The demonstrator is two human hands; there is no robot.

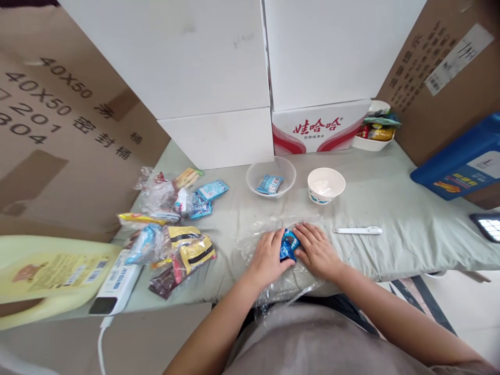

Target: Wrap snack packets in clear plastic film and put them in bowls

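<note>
In front of my body, a small blue snack packet [288,245] lies on a crinkled sheet of clear plastic film [255,237]. My left hand [269,256] grips its left side, thumb and fingers curved around it. From the right, my right hand [319,251] presses on the packet, fingers close together and thumb below. Parts of the packet and film are hidden under both hands. To the right of my right hand lies a white utility knife [359,230].
Behind my hands stand a clear plastic bowl [252,174] with a light-blue packet [269,184] and a paper bowl [326,195]. Snack packets [191,250] are heaped at left beside a white power bank [117,284] and yellow jug [50,271]. Boxes [214,57] wall the back.
</note>
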